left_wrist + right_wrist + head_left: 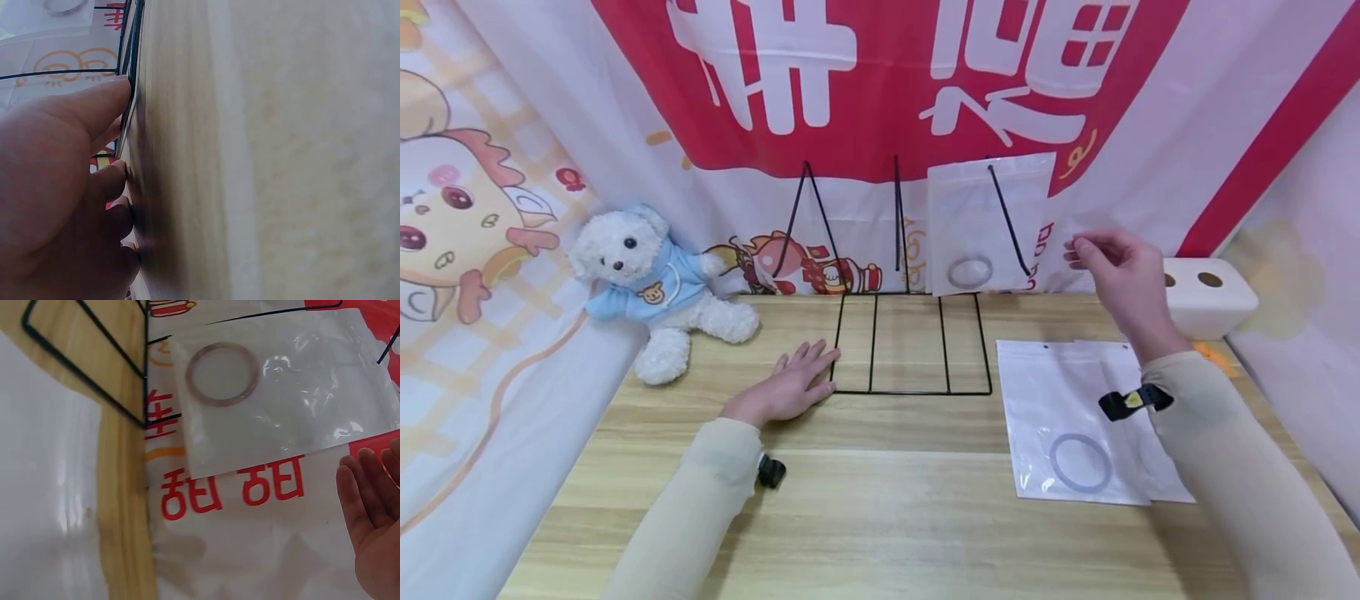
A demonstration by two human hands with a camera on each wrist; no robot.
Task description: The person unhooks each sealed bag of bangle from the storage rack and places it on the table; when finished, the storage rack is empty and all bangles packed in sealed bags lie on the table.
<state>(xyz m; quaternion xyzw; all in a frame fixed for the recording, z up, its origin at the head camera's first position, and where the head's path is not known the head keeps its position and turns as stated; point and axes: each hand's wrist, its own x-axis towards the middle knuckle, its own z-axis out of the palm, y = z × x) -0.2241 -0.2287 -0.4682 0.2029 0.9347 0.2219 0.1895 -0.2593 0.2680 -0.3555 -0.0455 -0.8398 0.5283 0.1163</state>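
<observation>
A black wire rack (925, 392) stands on the table against the backdrop, its prongs jutting forward. From its right prong hangs a clear plastic bag (955, 218) with a ring (951, 273) in its lower part; the right wrist view shows this bag (294, 406) close up. My left hand (790, 385) lies palm down, fingers spread, fingertips at the left side of the rack's base. In the left wrist view, the left thumb (103, 106) reaches to the black wire. Just right of the hanging bag, my right hand (1122, 279) is raised with fingers loosely bent, holding nothing.
More clear bags (1037, 417) lie overlapping on the table at right, one with a pale ring (1080, 490), partly under my right forearm. A white box with holes (1213, 308) stands behind them. A white teddy bear (662, 287) sits at the back left.
</observation>
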